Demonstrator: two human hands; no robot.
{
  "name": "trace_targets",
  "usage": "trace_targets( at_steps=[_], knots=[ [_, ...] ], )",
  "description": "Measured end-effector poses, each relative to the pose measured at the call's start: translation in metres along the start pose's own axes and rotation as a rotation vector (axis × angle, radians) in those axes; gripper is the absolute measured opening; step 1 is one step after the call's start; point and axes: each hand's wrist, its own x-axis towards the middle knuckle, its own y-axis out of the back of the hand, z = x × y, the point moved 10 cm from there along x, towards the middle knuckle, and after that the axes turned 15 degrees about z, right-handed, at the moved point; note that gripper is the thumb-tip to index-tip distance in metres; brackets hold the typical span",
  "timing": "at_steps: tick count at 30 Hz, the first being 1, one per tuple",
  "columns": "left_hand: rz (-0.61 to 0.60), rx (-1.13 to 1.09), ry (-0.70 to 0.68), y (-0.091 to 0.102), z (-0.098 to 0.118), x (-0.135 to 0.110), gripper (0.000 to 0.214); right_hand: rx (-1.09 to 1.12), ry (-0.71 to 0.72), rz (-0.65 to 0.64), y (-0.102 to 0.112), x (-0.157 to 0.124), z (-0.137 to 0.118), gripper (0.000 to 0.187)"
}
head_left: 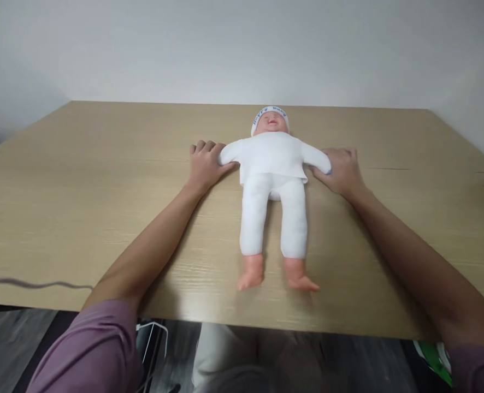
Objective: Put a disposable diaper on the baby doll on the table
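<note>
A baby doll (pixel 272 155) lies on its back on the wooden table, its head toward the wall and its bare feet toward me. It wears a white long-sleeved top, white trousers and a white cap with blue lettering. My left hand (pixel 207 162) is closed around the end of the doll's sleeve on the left. On the other side, my right hand (pixel 342 170) grips the opposite sleeve end, where a bit of blue shows. Both doll arms are spread outward and slightly down. The doll's own hands are hidden.
The light wood table (pixel 82 202) reaches back to a pale wall (pixel 242 49). A thin grey cable (pixel 33 284) lies near the front left edge. Below the front edge are a white cable (pixel 162 327) and a green-and-white object (pixel 434 360).
</note>
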Motion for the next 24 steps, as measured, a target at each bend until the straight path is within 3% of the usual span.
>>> trace_targets(
  at_steps=[6, 13, 16, 18, 20, 22, 24],
  knots=[
    [0.042, -0.113, 0.113, -0.004, -0.024, 0.007, 0.084, -0.021, -0.043, 0.001, -0.013, 0.013, 0.020, 0.078],
    [-0.032, -0.160, 0.124, -0.011, -0.038, 0.001, 0.067, -0.014, -0.100, -0.017, -0.023, 0.001, 0.043, 0.079],
    [0.001, -0.145, 0.146, -0.005, -0.035, -0.001, 0.070, -0.034, -0.089, 0.003, -0.018, -0.002, 0.036, 0.084],
    [0.052, -0.141, 0.160, 0.010, -0.025, -0.006, 0.073, -0.043, -0.070, 0.027, -0.002, -0.007, 0.016, 0.088],
    [0.111, -0.165, 0.156, 0.038, -0.001, -0.017, 0.063, -0.027, -0.036, 0.045, 0.025, -0.018, -0.019, 0.086],
    [0.163, -0.219, 0.131, 0.078, 0.035, -0.041, 0.046, 0.028, 0.005, 0.077, 0.065, -0.042, -0.060, 0.078],
    [0.198, -0.283, 0.115, 0.122, 0.079, -0.085, 0.039, 0.128, 0.000, 0.131, 0.115, -0.087, -0.092, 0.073]
  ],
)
